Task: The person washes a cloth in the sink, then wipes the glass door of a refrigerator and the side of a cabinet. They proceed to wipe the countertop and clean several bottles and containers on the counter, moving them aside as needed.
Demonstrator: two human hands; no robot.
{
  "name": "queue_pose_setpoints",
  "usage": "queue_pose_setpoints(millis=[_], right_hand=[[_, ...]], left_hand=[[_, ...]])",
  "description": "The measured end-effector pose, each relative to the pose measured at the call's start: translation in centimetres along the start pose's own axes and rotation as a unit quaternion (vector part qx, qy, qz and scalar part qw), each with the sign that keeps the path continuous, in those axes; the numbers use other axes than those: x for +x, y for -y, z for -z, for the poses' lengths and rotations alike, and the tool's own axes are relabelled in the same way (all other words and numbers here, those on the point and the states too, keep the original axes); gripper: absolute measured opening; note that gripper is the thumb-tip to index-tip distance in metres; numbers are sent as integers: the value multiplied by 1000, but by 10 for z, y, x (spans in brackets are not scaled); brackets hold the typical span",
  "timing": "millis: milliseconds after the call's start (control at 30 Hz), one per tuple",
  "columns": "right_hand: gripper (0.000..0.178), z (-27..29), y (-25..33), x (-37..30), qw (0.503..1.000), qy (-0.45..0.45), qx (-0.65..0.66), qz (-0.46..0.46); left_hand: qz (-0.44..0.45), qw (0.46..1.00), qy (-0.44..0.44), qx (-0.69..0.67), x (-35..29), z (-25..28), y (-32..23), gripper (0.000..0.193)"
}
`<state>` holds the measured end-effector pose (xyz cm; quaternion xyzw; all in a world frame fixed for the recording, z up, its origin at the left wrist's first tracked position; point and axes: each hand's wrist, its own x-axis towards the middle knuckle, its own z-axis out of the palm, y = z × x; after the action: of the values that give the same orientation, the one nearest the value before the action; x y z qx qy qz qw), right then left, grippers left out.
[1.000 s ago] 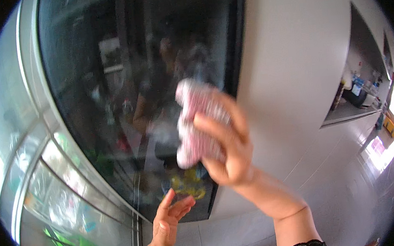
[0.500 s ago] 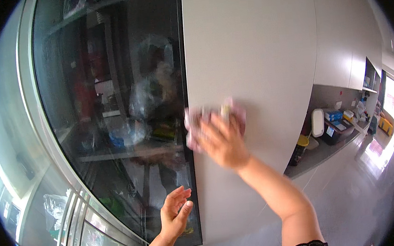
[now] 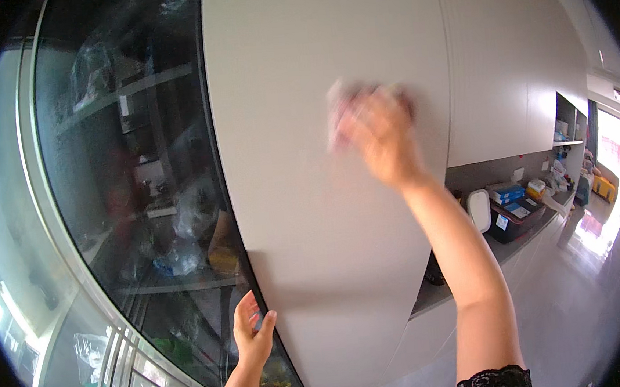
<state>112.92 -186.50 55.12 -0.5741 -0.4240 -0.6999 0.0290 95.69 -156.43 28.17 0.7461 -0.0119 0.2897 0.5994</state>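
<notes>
Panel (image 3: 344, 249) beside glass (image 3: 136, 231), counter (image 3: 426, 298) beyond

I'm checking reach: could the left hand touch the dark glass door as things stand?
Probably yes: the left hand appears empty and close to the dark glass door, with nothing visible blocking it; whether they touch is unclear.

The pale panel (image 3: 345, 257) is smooth and matt; left of it, glossy dark glass (image 3: 93, 205); before it, pink cloth (image 3: 339, 110).
</notes>
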Motion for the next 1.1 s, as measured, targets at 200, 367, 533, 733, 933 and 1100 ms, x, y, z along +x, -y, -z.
queue_pose_setpoints(millis=[200, 367, 533, 733, 933, 1100], right_hand=[[29, 0, 46, -55, 998, 18, 8, -61], [38, 6, 232, -220, 974, 173, 143, 20], [39, 5, 173, -231, 994, 97, -16, -44], [35, 2, 171, -241, 906, -62, -88, -409], [46, -5, 377, -416, 820, 7, -58, -570], [49, 20, 365, -501, 521, -194, -57, -829]], left_hand=[[-12, 997, 8, -71, 2, -8, 1, 59], [-22, 992, 40, -122, 7, -9, -1, 60], [-31, 995, 45, -78, 1, -6, 2, 67], [-83, 995, -10, -59, -5, -20, 16, 70], [-85, 995, -53, -6, -13, -40, 40, 61], [-51, 996, -59, 47, -24, -37, 67, 63]])
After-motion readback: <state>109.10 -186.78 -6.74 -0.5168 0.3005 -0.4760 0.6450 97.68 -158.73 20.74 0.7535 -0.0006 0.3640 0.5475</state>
